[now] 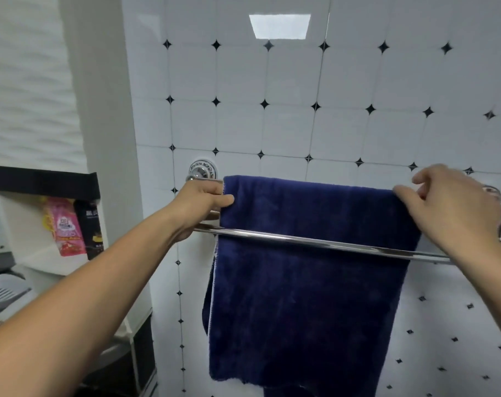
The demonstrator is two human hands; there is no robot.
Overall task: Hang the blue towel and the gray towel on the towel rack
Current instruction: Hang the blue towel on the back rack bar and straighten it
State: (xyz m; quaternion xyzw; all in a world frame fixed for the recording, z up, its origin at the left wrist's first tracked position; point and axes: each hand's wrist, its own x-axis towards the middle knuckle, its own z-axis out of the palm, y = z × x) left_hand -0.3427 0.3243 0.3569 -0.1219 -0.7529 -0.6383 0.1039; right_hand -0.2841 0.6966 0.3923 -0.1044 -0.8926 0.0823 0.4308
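The blue towel (306,287) hangs folded over the back bar of the chrome towel rack (272,238) and drops behind the front bar. My left hand (199,206) pinches the towel's top left edge, thumb on the front. My right hand (449,207) is at the top right corner, its thumb touching the towel edge and its fingers loosely curled above it. No gray towel shows in the head view.
The rack is fixed to a white tiled wall with black diamonds; a round chrome mount (202,169) sits at its left end. To the left, a shelf holds a pink pouch (66,227) and a black pouch (91,224).
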